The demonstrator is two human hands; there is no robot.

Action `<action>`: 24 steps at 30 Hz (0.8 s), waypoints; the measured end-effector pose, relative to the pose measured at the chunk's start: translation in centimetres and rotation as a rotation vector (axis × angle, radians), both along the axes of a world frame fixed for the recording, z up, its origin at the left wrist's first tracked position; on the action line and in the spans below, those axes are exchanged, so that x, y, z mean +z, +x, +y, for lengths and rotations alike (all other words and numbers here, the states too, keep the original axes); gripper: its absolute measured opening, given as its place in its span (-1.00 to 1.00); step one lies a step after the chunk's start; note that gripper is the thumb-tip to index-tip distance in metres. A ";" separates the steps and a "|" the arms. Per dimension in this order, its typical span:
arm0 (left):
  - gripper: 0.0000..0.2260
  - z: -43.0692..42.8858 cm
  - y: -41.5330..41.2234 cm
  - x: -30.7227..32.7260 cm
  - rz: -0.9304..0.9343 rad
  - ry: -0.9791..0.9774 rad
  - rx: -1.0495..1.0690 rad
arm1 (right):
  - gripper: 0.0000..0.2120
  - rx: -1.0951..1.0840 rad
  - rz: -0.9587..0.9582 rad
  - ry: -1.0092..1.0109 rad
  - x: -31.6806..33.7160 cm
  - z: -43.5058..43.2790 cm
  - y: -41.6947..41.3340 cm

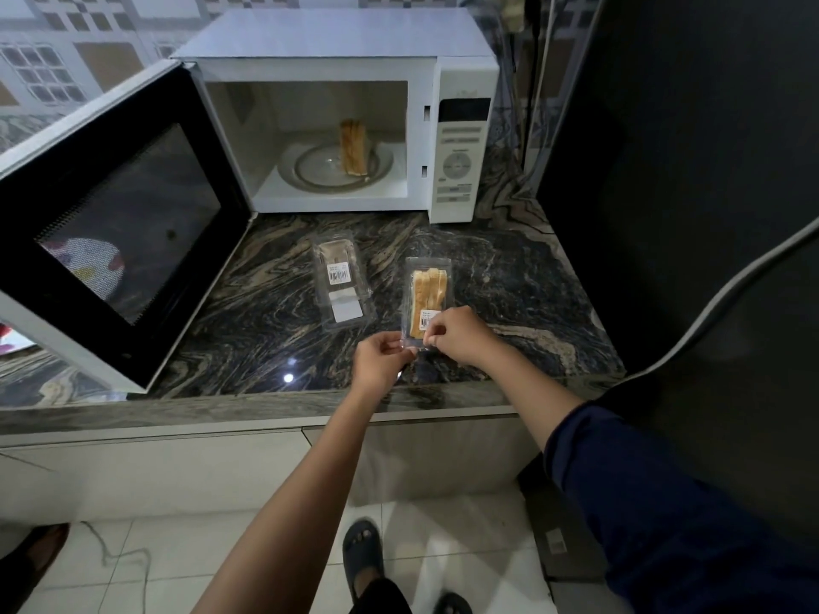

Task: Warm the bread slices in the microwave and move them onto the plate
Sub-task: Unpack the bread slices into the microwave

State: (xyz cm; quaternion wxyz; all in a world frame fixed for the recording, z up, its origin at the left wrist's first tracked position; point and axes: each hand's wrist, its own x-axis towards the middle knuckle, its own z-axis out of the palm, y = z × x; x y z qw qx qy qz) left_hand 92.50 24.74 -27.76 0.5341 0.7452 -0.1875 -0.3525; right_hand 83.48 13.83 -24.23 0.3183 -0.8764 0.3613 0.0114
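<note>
Presently: sealed bread packet [426, 299] on the counter [274, 312], its near edge pinched by the fingers of left hand [382, 357] and right hand [456, 334]; more slices [353, 147] stand on the plate [306, 170] inside the open microwave [337, 117]. Risk: a sharp tear could scatter or crush slices. Unclear: the pinched seam and the clear packet [340, 281] alongside, apparently empty.

Packet labels [426, 320] unreadable (too small); door [111, 223] cut off left.
</note>
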 end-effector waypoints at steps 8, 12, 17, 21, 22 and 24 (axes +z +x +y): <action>-0.74 -0.1 0.2 -0.1 0.057 -0.012 0.014 | -0.80 -0.058 -0.020 0.162 3.8 -1.5 0.3; -0.75 -0.4 0.2 -0.3 0.067 0.014 0.031 | -0.85 -0.049 -0.095 0.104 6.1 -2.7 -0.1; -0.78 -0.7 0.4 -0.2 0.105 0.010 0.055 | -0.83 -0.100 -0.267 -0.326 7.0 -3.4 0.4; -0.80 -1.4 0.8 0.3 0.224 0.008 0.071 | -0.86 -0.143 -0.391 -0.501 7.3 -2.9 1.1; -0.80 -1.5 0.9 0.5 0.251 0.012 0.069 | -0.88 -0.144 -0.415 -0.541 7.1 -2.6 1.3; -0.79 -1.8 1.2 0.5 0.292 0.015 0.065 | -0.89 -0.169 -0.484 -0.584 6.8 -2.2 1.6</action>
